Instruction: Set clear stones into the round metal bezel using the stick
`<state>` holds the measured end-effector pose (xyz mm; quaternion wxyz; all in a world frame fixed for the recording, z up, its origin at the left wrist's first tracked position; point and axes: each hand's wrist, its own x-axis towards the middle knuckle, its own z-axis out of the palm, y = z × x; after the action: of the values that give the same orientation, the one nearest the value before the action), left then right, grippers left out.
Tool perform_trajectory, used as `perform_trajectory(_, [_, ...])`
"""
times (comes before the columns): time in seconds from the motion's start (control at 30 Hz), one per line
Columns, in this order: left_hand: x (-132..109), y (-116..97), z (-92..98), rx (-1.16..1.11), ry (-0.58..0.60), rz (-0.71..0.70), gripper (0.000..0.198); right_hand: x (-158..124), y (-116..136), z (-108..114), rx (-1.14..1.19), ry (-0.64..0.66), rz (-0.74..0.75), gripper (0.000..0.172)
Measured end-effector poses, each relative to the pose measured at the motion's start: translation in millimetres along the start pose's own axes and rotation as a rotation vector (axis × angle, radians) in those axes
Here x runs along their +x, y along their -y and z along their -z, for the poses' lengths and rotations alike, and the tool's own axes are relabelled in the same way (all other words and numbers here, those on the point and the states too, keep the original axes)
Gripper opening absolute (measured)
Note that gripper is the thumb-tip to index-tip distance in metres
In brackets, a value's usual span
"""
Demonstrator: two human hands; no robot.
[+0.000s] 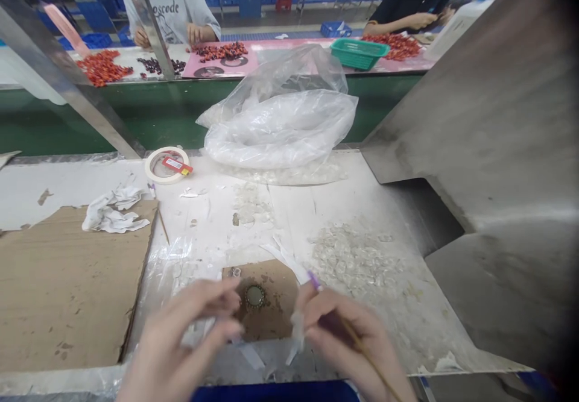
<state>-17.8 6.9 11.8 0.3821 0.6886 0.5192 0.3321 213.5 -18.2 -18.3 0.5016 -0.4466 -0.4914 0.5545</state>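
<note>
My left hand is at the left edge of a small cardboard piece, its thumb and fingers apart and slightly blurred, with nothing visible between them. On that cardboard lies a round piece with a beaded dark rim and a pale centre. Some small clear pieces rest by its upper left corner. To the right, my right hand is closed around a thin brown stick with a purple end. A whitish, tissue-like scrap hangs at its fingertips.
Many clear pieces are spread at right beside a metal panel. Behind stand a plastic bag and a tape roll. A large cardboard sheet with crumpled white cloth lies left. Two people work across the table.
</note>
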Motion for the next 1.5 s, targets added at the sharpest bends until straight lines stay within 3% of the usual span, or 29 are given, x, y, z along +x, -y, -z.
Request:
perform_trajectory(0.03, [15.9,7.4,4.0,0.223,0.095,-0.039,0.026,1.7,-1.1,14.3,-0.151,-0.078,0.042,0.013])
perform_trajectory(0.1, [50.0,20.1,7.8,0.351,0.13,-0.056,0.021,6.1,-4.8,42.4,-0.496,-0.341,-0.024,0.014])
perform_trajectory(0.2, [94.0,31.2,-1.9,0.511,0.196,-0.115,0.016,12.3,-12.9,68.1,-0.604,-0.527,-0.048,0.017])
perform_trajectory(0.3, [119.0,33.6,-24.0,0.647,0.248,-0.163,0.017,13.2,-20.2,62.7,-0.546,-0.493,-0.043,0.027])
perform_trajectory(0.4, [129.2,33.1,-42.2,0.749,0.273,-0.178,0.023,10.1,-24.1,35.2,-0.457,-0.371,-0.059,0.04])
perform_trajectory(0.57, [133.6,34.6,-45.3,0.824,0.279,-0.172,0.024,9.0,-29.6,-10.1,-0.451,-0.147,-0.093,0.014])
perform_trajectory(0.83, [121.9,36.8,-39.0,0.816,0.254,-0.183,0.023,12.4,-41.9,-30.5,-0.504,-0.07,-0.094,0.029])
perform_trajectory(0.97, [120.2,45.3,-33.3,0.729,0.164,-0.179,0.025,12.0,-39.4,-34.1,-0.496,-0.039,-0.081,0.025])
perform_trajectory(1.1, [111.8,47.0,-15.1,0.56,0.054,-0.133,0.023,11.8,-40.7,-33.6,-0.455,-0.036,-0.073,0.023])
perform_trajectory(1.23, [80.7,34.8,4.6,0.262,0.024,-0.09,0.031,7.7,-42.4,-33.3,-0.33,-0.09,-0.067,0.027])
perform_trajectory(1.37, [29.4,16.6,3.8,-0.084,0.109,-0.015,0.027,-2.5,-30.6,-39.2,-0.122,-0.189,0.001,0.037])
perform_trajectory(1.5, [-15.0,-0.7,-17.0,-0.748,0.189,0.373,0.015,-12.0,-6.8,-47.3,0.267,-0.187,0.098,0.028])
